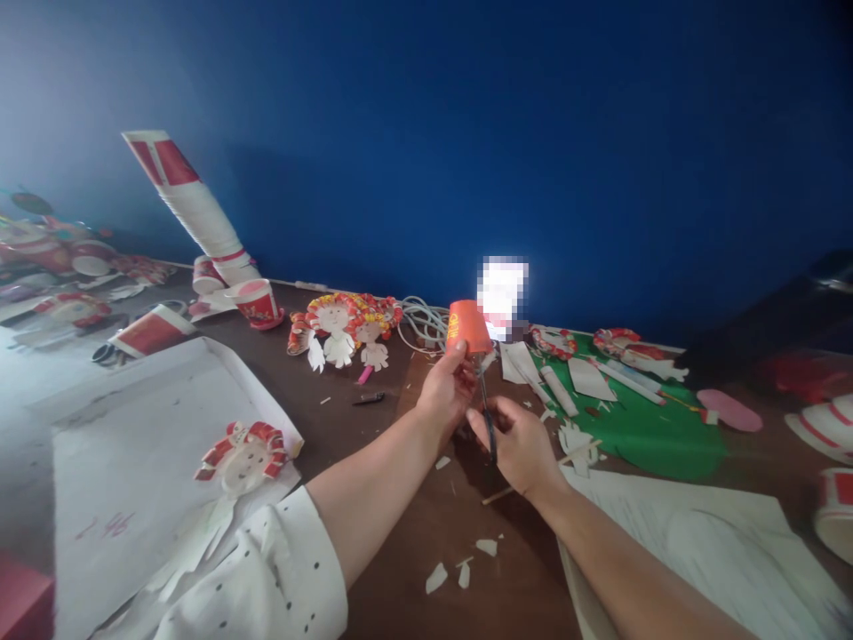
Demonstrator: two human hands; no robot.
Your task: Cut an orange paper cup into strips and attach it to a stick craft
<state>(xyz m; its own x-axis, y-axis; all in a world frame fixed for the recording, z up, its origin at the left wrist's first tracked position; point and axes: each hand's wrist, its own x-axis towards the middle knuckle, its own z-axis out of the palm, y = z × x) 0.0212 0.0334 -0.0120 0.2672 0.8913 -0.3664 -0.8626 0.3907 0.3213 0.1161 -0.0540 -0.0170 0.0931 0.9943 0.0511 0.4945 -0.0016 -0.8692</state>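
My left hand [450, 387] grips an orange paper cup [468, 326] near its lower edge, with yellow print on the cup's side. In my right hand [516, 440] is a pair of scissors [490, 422] with dark handles, my fingers closed round them. The blades point up to the underside of the cup; whether they touch the paper I cannot tell. White paper scraps [436, 578] lie on the brown table [373, 524] below my hands.
Paper dolls with red and yellow curls [337, 320] lie behind left, beside a coiled white cable [423, 316]. A stack of paper cups [193, 209] leans at the blue wall. A white box lid [86, 444] is left; a green sheet [673, 440], marker pens and papers [720, 524] are right.
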